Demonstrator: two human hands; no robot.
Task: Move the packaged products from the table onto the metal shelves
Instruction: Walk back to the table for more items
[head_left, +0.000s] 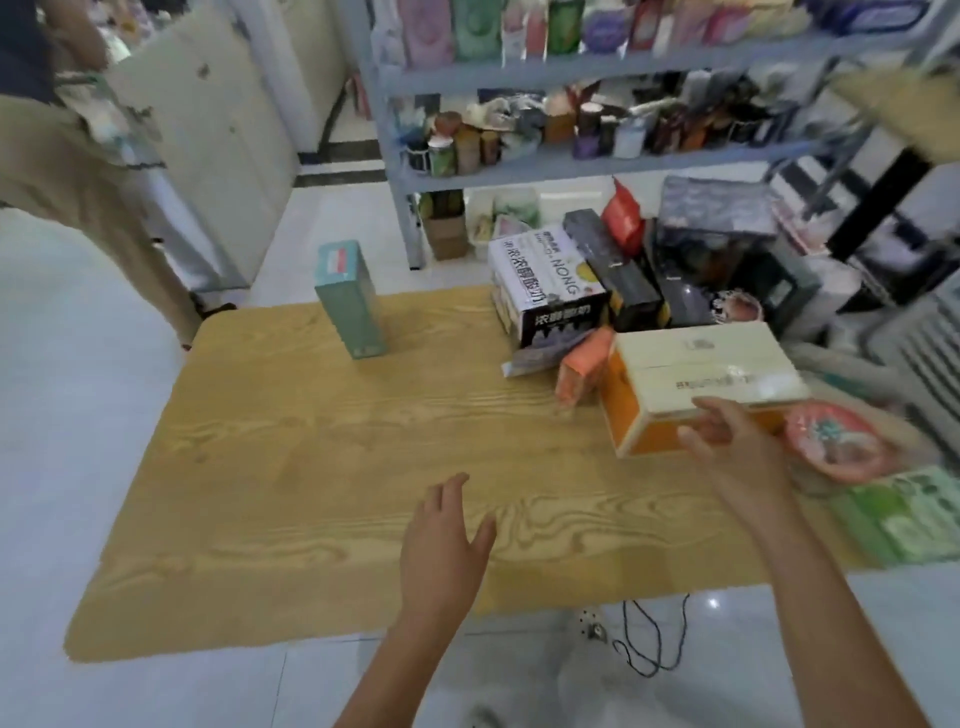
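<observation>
Where print can be read, only "NONG" shows, on the white-and-black carton at centre right of the wooden table; other labels are blurred. A teal box stands upright alone, upper centre-left. A cream-and-orange box lies at right among dark cartons, a small orange pack, a pink round pack and green packets. The metal shelves across the upper frame hold bottles, jars and boxes. Left half of the tabletop is open. Left hand: fingers spread, empty, over the near edge. Right hand: fingers loosely open at the cream-and-orange box's near end; contact cannot be told.
</observation>
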